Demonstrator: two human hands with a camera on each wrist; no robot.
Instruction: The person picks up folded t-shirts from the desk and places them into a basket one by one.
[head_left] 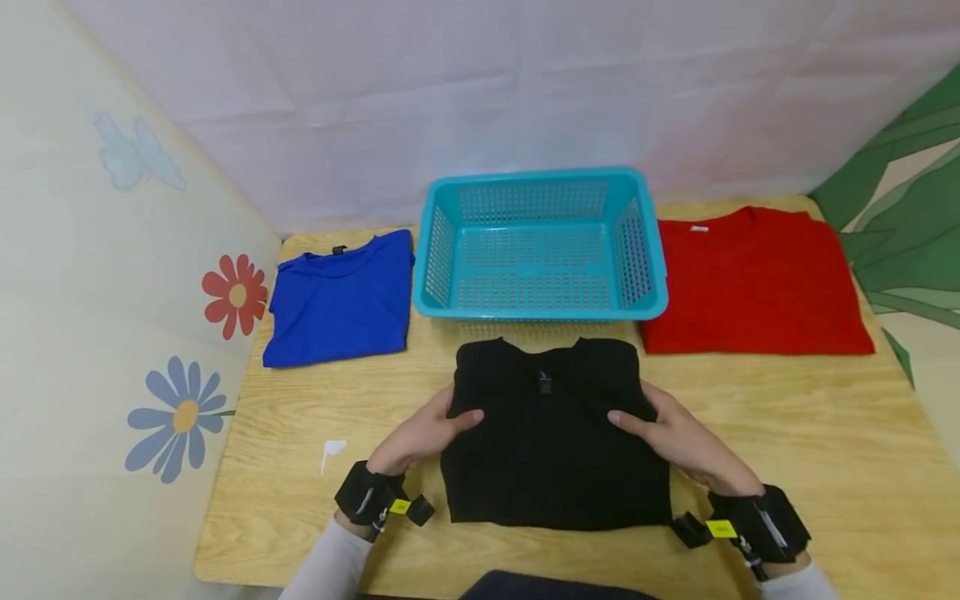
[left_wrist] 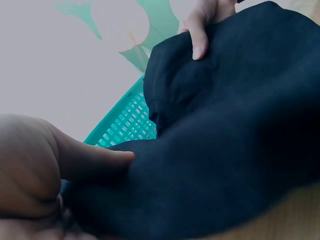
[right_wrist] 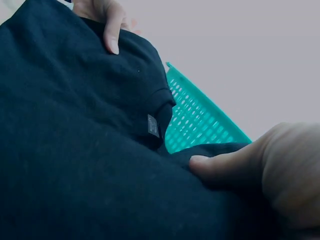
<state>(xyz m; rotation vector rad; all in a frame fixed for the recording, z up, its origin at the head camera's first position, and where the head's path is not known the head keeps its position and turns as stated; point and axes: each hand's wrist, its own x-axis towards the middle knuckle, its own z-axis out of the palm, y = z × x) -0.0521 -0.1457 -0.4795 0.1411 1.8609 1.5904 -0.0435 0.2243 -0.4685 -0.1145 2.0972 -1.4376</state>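
A folded black T-shirt (head_left: 555, 450) is held between both hands at the front middle of the table, its neckline and label facing the basket. My left hand (head_left: 427, 431) grips its left side, thumb on top and the other fingers hidden beneath. On the right side my right hand (head_left: 678, 433) grips it the same way. The left wrist view shows the left thumb pressed onto the black cloth (left_wrist: 200, 170). In the right wrist view the neck label (right_wrist: 153, 126) shows beside the collar. Just beyond the shirt stands a turquoise plastic basket (head_left: 540, 315) with nothing in it.
Left of the basket lies a folded blue T-shirt (head_left: 341, 304). A folded red T-shirt (head_left: 753, 287) lies to the right, its left edge close against the basket. A small white mark (head_left: 333, 448) shows on the wooden table (head_left: 292, 500). Walls border the table at the back and left.
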